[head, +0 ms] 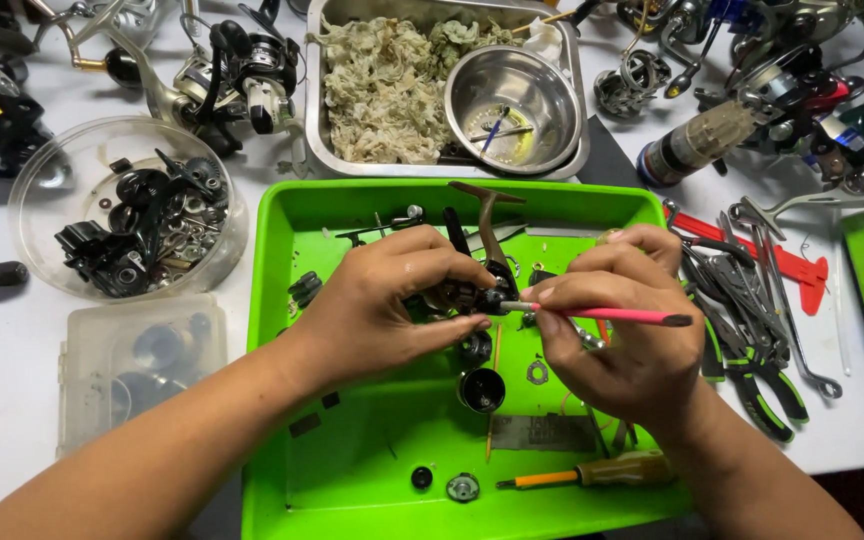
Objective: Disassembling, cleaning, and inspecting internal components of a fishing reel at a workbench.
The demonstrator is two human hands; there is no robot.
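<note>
Single head view, close, looking steeply down onto green tray (282, 300), white table (2, 350).

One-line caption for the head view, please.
Left hand holds a fishing reel over a green tray; right hand applies a pink brush.

Two bare forearms enter from the lower corners of the frame, sleeveless as far as seen. The left hand (382, 305) and right hand (620, 325) wear no gloves, rings or watch; fingernails are short and unpainted.

White table (12, 350) carries a green tray (282, 300), steel pan (314, 120) (rag-filled), pliers (752, 350).
</note>
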